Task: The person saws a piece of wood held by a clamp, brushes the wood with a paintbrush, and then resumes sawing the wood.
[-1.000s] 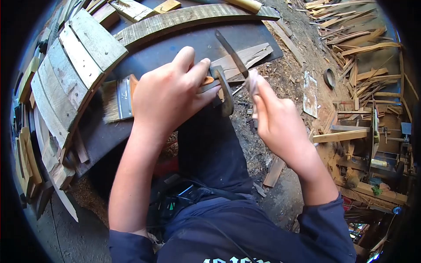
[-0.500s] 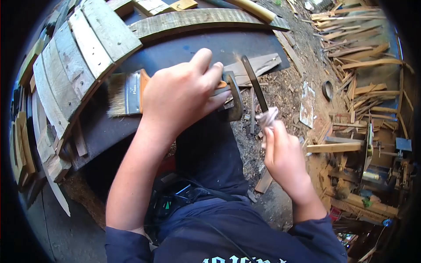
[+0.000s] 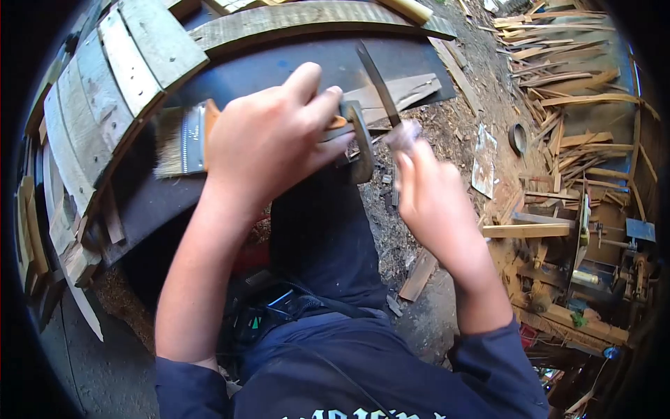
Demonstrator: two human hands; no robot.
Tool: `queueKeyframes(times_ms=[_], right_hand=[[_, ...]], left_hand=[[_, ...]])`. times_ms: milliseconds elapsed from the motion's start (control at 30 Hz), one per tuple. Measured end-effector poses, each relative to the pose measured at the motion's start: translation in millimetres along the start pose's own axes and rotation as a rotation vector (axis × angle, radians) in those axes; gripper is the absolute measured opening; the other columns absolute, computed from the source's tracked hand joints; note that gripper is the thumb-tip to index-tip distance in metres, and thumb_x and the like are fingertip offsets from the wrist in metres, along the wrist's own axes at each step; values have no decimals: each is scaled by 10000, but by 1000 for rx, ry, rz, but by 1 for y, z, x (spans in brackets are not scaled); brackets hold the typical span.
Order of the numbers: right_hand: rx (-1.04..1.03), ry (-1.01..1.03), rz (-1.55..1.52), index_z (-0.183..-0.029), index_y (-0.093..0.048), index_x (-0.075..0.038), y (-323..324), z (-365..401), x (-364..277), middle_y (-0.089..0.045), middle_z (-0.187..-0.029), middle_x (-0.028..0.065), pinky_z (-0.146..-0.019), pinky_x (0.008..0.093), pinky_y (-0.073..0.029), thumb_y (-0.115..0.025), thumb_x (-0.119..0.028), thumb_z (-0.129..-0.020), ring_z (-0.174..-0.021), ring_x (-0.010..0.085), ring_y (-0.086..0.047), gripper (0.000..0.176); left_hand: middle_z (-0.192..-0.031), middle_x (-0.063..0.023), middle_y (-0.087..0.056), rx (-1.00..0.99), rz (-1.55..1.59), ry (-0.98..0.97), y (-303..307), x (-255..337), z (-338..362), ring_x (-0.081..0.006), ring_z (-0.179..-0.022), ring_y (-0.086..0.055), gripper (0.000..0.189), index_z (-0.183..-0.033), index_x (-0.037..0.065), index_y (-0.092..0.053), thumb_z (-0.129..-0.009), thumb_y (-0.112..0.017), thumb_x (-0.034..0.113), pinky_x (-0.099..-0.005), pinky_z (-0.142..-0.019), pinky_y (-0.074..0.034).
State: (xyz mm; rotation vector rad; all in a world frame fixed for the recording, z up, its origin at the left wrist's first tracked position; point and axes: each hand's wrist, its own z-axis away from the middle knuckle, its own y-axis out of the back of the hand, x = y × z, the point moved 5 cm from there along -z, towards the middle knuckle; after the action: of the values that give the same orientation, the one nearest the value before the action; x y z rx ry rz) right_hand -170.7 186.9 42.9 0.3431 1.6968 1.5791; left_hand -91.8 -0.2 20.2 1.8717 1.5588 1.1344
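Above a dark tabletop (image 3: 241, 78), a curved grey metal piece (image 3: 362, 143) is clenched in the left hand (image 3: 269, 129); beside that grip, a slender dark metal bar (image 3: 377, 84) is grasped in the right hand (image 3: 438, 195).

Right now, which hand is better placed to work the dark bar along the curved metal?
Likely the right hand: it grips the dark bar by its wrapped end, near the curved metal. The left hand seems busy steadying that.
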Motion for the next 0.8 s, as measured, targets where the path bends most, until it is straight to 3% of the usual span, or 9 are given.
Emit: queueKeyframes(times_ms=[133, 200, 367, 600, 800], right_hand=[[35, 6, 47, -1105, -552, 2, -2, 19, 4, -664, -685, 267, -568, 568, -544, -558, -106, -1071, -644, 476, -698, 114], [-4, -77, -149, -1185, -569, -15, 2, 43, 5, -684, -702, 244, -586, 552, -561, -549, -91, -1068, -664, 449, -725, 140], [-8, -8, -52, -1061, -536, 20, -2, 1, 7, -657, -665, 267, -549, 558, -542, -562, -115, -1073, -632, 472, -702, 138], [35, -63, -70, -1103, -533, 18, -11, 52, 19, -656, -664, 263, -552, 555, -543, -576, -129, -1069, -647, 476, -701, 157], [128, 38, 4, -1114, -545, 10, -21, -2, 8, -673, -697, 269, -571, 565, -552, -578, -138, -1068, -668, 459, -716, 159]], left_hand=[[-908, -37, -588, -27, -7, 7, 1, 2, 3, -244, -693, -692, 458, -1145, 140, -769, -780, -888, 389, -378, -614, -564], [-913, -38, -590, -12, -23, 17, 3, -3, 0, -244, -695, -691, 458, -1150, 145, -769, -781, -888, 389, -378, -615, -563], [-903, -26, -597, -18, -17, 23, 0, 0, 0, -238, -719, -706, 436, -1133, 151, -779, -782, -884, 388, -391, -598, -559], [-905, -21, -594, -24, -40, 24, 1, 1, 0, -231, -723, -710, 427, -1123, 148, -790, -784, -882, 392, -393, -595, -561], [-911, -17, -598, -29, -32, 18, -1, 1, 2, -228, -706, -703, 434, -1123, 150, -791, -779, -886, 398, -388, -587, -561]])
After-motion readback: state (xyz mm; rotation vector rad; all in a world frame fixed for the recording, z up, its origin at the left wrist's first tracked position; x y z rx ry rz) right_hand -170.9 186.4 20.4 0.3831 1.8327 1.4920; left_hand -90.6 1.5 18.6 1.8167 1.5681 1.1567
